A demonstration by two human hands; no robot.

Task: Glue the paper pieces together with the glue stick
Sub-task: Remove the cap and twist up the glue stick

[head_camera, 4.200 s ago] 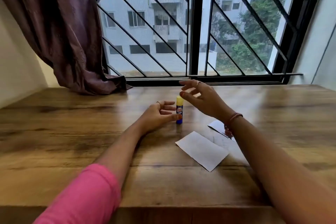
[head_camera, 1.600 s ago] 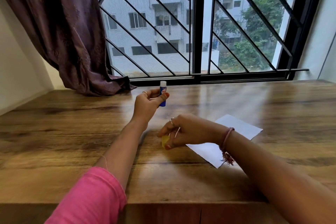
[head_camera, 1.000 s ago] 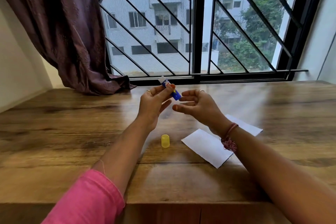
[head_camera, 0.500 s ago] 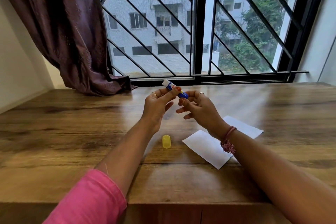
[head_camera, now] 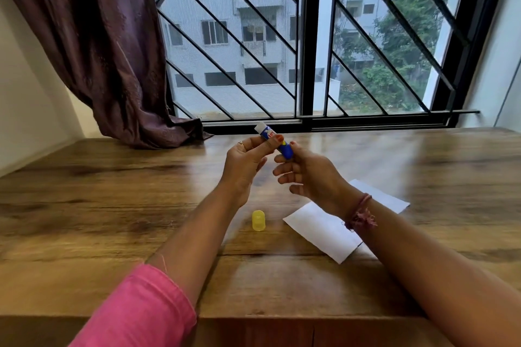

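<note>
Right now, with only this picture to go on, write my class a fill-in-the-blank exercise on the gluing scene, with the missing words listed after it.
1. The glue stick is held by ____ hands, the left hand and the right hand.
2. The yellow cap lies on the ____, off the glue stick.
3. The white paper lies partly under the ____ forearm.
4. The curtain hangs at the ____ side of the window.

Missing words: both; table; right; left
</note>
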